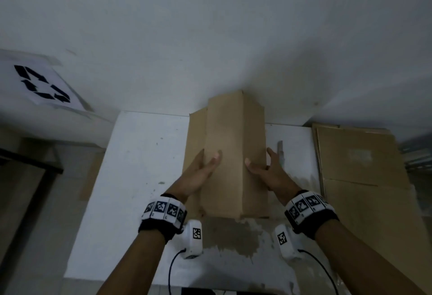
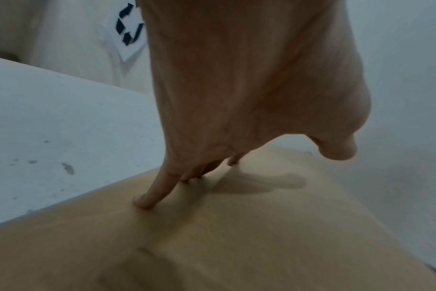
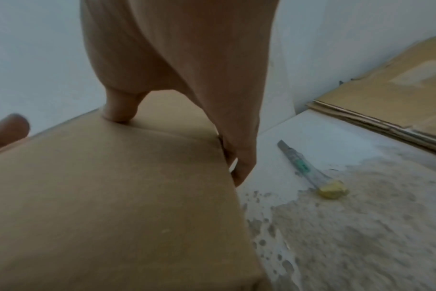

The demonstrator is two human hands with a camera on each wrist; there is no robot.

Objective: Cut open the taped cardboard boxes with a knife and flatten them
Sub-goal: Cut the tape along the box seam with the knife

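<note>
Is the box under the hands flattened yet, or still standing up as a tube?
Not flat: the box still forms a raised ridge, both hands pressing its sides.

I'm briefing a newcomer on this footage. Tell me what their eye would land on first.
First, the tall brown cardboard box at the middle of the white, paint-worn table, with the left hand and right hand pressed flat against its sides. Next, the slim utility knife with a yellow end, lying untouched on the table just right of the box. Then the stack of flattened brown cardboard sheets at the table's right edge.
</note>
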